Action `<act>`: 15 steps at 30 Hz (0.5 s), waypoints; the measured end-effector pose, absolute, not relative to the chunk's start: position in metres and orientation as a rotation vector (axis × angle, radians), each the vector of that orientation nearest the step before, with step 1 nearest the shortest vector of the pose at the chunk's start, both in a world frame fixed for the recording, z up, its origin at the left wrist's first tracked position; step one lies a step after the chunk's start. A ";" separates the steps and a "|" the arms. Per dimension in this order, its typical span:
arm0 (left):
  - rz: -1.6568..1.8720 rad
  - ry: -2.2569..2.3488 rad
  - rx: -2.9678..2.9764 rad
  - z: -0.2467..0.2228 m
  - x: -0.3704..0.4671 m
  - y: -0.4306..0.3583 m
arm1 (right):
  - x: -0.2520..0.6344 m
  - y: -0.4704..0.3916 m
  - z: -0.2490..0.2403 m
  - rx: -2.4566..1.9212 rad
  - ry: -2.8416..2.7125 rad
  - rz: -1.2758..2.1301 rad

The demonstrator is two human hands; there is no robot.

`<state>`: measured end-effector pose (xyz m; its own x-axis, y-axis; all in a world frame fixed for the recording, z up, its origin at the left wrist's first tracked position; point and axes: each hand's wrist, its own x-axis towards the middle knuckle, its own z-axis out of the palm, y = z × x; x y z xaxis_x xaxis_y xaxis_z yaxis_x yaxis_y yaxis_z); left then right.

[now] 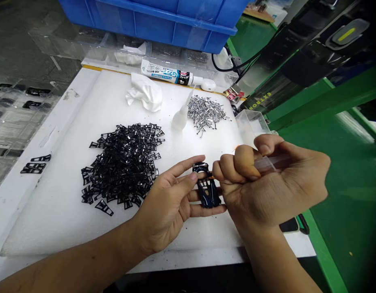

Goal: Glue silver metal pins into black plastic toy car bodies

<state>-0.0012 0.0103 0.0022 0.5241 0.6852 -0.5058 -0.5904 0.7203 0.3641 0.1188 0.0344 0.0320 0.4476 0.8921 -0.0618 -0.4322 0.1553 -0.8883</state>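
Observation:
My left hand (175, 199) holds a small dark blue toy car body (207, 189) with open window gaps, its fingers under it and the thumb on one end. Closed in a fist, my right hand (261, 179) grips a clear syringe-like tube (265, 163). A thin orange tip (211, 177) shows beside the fist and reaches the car body. Left of my hands lies a big pile of black plastic window-like frames (123, 162). Beyond them are a heap of small silvery parts (206, 112) and a translucent squeeze bottle (180, 118) with a long nozzle.
A white foam sheet (66, 228) covers the table. At its back lie a crumpled tissue (145, 91) and a glue tube (166, 73). Behind stands a blue crate (154, 20) on clear compartment boxes. A clear box (251, 124) stands right; several black frames (35, 164) lie left.

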 end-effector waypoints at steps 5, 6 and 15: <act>0.764 0.665 0.163 0.001 -0.001 0.010 | 0.119 0.032 0.033 -0.951 -0.580 0.949; 0.763 0.664 0.165 0.001 -0.001 0.010 | 0.119 0.031 0.033 -0.945 -0.601 0.937; 0.780 0.640 0.182 -0.001 -0.002 0.010 | 0.112 0.023 0.033 -0.986 -0.722 0.889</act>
<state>-0.0023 0.0097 -0.0012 0.5341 0.7037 -0.4686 -0.5969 0.7064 0.3804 0.1122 0.0227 0.0334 0.4597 0.8805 0.1157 -0.2943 0.2739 -0.9156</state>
